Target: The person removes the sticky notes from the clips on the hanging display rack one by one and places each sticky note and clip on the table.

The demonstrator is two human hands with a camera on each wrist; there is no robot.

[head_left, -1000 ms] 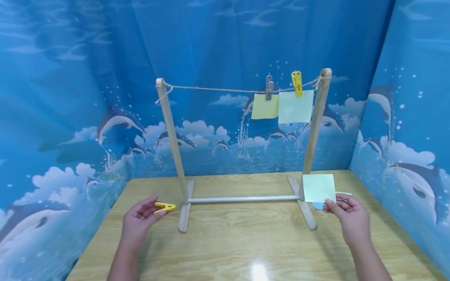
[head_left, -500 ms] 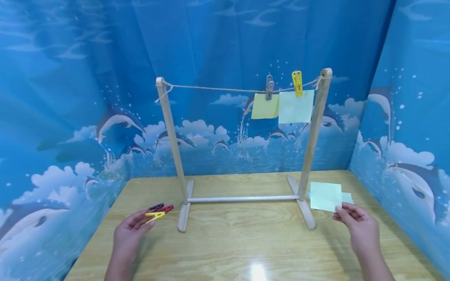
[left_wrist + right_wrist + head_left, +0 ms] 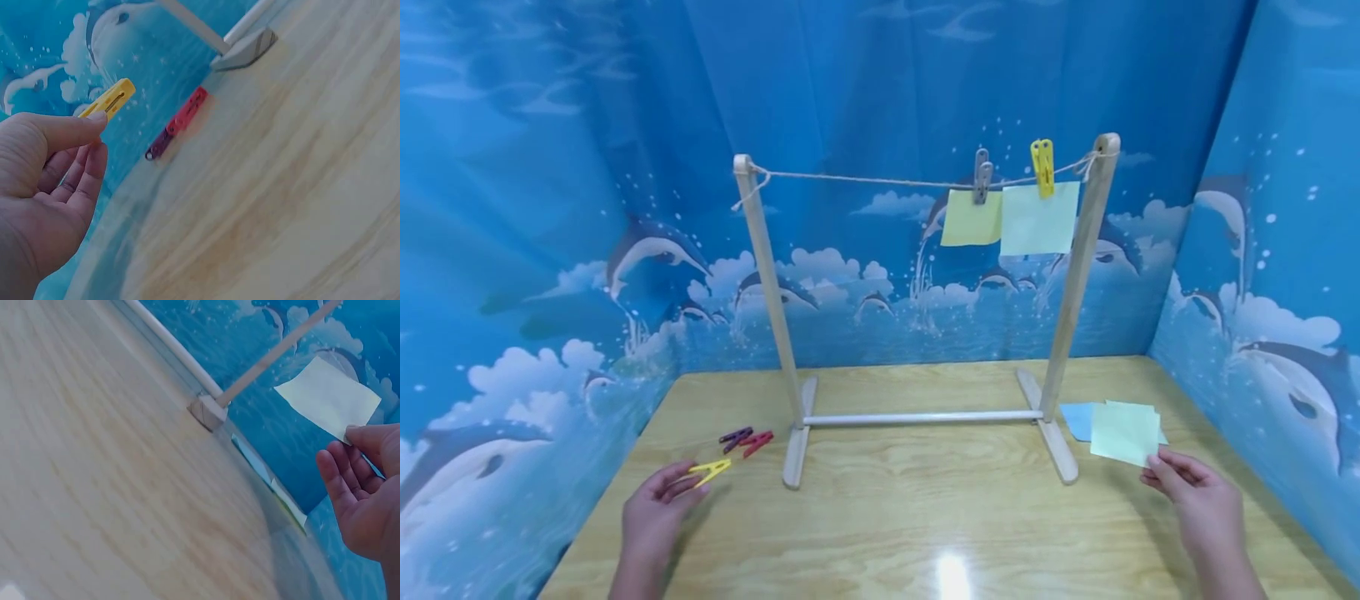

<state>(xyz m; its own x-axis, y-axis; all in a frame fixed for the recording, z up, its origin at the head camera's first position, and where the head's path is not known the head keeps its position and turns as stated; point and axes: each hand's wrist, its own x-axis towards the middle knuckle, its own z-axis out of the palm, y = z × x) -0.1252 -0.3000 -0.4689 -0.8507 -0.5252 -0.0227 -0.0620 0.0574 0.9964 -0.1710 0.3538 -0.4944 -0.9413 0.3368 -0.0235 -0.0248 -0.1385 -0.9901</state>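
Observation:
My left hand (image 3: 658, 512) pinches a yellow clothespin (image 3: 711, 472) between thumb and fingers, held above the table at the left. Beyond it, a dark purple clothespin (image 3: 735, 437) and a red clothespin (image 3: 757, 443) lie on the wood; the left wrist view shows them end to end. At the right, my right hand (image 3: 1202, 504) pinches a pale green paper square (image 3: 330, 399) by one corner between thumb and finger. Behind that square lie a blue paper (image 3: 1077, 421) and a pale green paper (image 3: 1162, 433), partly hidden by it in the head view.
A wooden stand (image 3: 1078, 275) carries a string (image 3: 865, 178) between two posts. On its right part a grey clothespin (image 3: 982, 177) holds a yellow paper (image 3: 970, 223), and a yellow clothespin (image 3: 1042, 167) holds a light green paper (image 3: 1037, 225). Blue dolphin curtains surround the table (image 3: 880, 508).
My left hand has drawn back toward the lower left with the yellow clothespin, uncovering the purple and red ones. My right hand has moved right and down with the paper square.

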